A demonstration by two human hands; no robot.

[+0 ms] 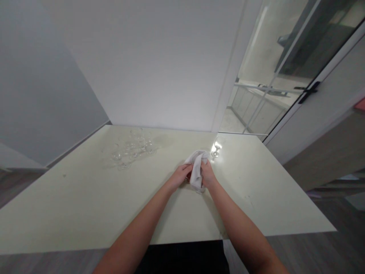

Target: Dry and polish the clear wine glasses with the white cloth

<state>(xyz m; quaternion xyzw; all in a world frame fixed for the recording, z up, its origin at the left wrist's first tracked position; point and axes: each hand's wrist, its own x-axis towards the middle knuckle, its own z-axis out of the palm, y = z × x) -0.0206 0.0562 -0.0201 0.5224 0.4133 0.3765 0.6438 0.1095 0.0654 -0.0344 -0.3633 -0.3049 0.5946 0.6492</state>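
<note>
Both forearms reach forward from the near edge of the desk [85, 213], converging to a narrow V, the wrists raised a little above the surface and the elbows spread toward the bottom corners of the view. The left hand [181, 174] comes in from the left, back of the hand turned upward, its fingers angled forward and to the right. The right hand [208, 176] faces it from the other side, fingers bent inward, their tips partly hidden by folds. Each grip is closed on the white cloth [196, 176], which is bunched between the hands over the middle of the desk, toward its right side. A small reddish item [188, 176] shows at the cloth's left side, beside the left fingers; it is too covered to identify. Just beyond the right hand stands a clear stemmed glass [216, 150], near but apart from the cloth. A cluster of clear glassware [135, 148] sits well to the left, toward the far edge.
</note>
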